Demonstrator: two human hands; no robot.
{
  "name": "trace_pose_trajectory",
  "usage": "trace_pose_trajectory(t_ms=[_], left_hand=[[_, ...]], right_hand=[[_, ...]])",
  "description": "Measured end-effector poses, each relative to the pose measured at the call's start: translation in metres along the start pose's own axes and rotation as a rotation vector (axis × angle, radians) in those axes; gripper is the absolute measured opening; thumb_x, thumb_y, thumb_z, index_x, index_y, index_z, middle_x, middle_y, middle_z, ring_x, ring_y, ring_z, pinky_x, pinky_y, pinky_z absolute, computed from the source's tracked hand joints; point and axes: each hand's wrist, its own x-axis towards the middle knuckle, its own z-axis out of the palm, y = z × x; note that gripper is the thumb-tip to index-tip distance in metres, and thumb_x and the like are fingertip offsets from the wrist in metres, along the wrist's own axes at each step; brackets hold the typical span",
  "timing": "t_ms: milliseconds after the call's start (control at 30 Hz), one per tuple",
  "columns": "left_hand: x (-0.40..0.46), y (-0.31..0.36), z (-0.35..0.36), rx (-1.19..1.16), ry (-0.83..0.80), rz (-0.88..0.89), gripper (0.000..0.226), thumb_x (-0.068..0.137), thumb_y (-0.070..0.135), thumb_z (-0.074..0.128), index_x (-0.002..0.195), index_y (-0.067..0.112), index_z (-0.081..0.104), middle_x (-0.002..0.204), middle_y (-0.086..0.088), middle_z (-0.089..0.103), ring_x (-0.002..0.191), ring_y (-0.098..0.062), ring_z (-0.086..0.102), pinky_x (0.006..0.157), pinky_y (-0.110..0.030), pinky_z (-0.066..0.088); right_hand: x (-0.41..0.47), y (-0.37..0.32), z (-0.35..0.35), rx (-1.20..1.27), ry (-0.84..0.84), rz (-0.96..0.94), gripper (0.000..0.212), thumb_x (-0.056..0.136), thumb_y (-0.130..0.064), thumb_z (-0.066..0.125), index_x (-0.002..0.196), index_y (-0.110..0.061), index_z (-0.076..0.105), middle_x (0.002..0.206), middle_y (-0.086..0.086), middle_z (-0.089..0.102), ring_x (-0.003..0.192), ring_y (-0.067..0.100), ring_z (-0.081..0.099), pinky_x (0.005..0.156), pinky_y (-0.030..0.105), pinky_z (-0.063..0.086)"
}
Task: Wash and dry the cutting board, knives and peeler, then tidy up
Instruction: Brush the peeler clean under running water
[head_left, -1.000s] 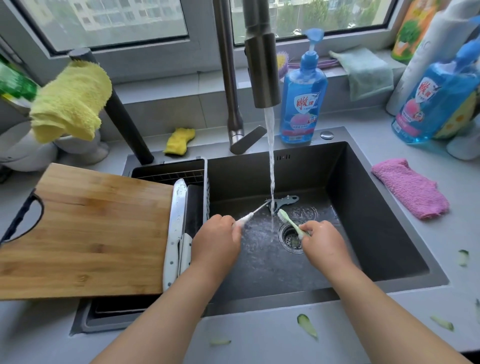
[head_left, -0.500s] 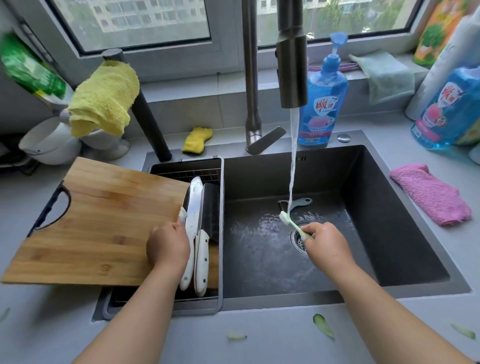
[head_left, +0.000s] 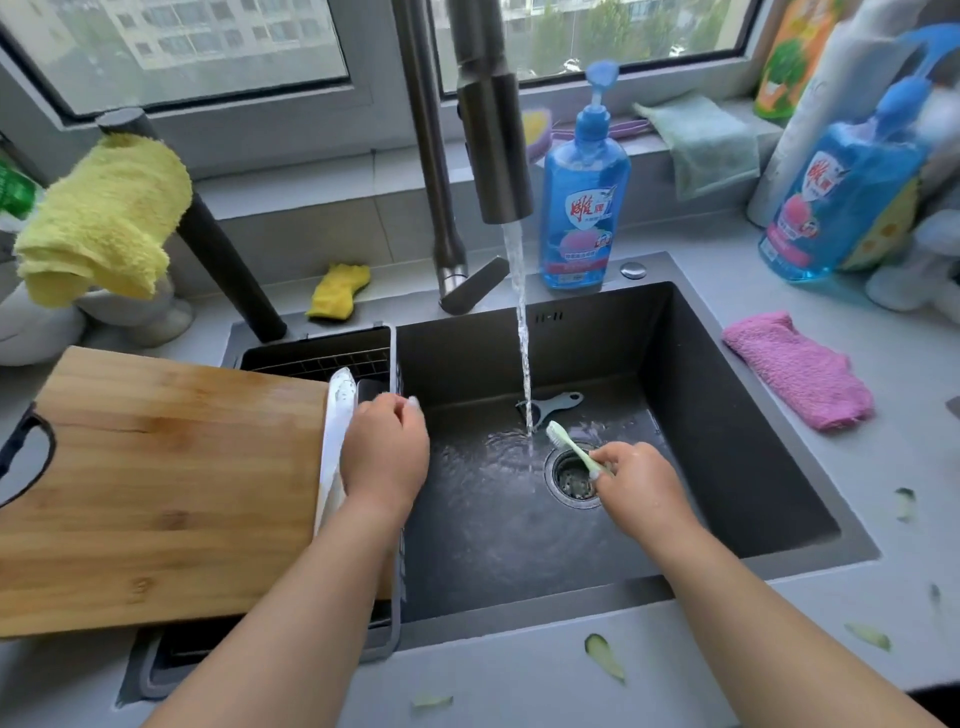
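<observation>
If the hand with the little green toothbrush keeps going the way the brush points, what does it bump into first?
Probably the water stream first: the toothbrush in the right hand points up-left at it. The peeler lies just beyond, though depth is hard to judge.

1. Two bare forearms enter from the bottom edge of the head view — no sleeves, cuffs or fabric show anywhere along them.
2. The bare left hand (head_left: 385, 453) carries no ring, watch, strap or glove; its wrist is uncovered too.
3. The bare right hand (head_left: 641, 486) is likewise unadorned — no jewellery, no band at the wrist.
4. Small water droplets glisten on the back of the right hand and its knuckles.
5. Pale, light-coloured fingernails show at the left hand's fingertips (head_left: 414, 402).
6. Nothing of the person above the forearms is in view.
</observation>
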Motion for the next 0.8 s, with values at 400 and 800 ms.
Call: trace_pose_trajectory(t_ms=[400,800], left_hand=[[0.016,0.025,0.131,-0.655,-0.601,-0.784,0.034,0.103,0.025,0.035,0.072,0.015,0.045,0.065,-0.003,0.035,0.055,-0.016,0.033,0.052,-0.026,0.029],[0.033,0.009,0.192,-0.745,-0.501,-1.026,0.035,0.102,0.039,0.039,0.084,0.011,0.051,0.075,-0.008,0.047,0.066,-0.02,0.045,0.058,-0.03,0.038]], right_hand=[[0.065,0.015,0.0,-0.049,-0.231,0.133,0.025,0.082,-0.005,0.051,0.103,-0.005,0.066,0.093,0.013,0.066,0.082,0.029,0.063,0.056,0.027,0.043],[0.152,-0.003,0.063,-0.182,-0.317,0.075,0.033,0.094,-0.003,0.044,0.124,0.002,0.055,0.13,0.021,0.052,0.119,0.031,0.053,0.093,0.033,0.045]])
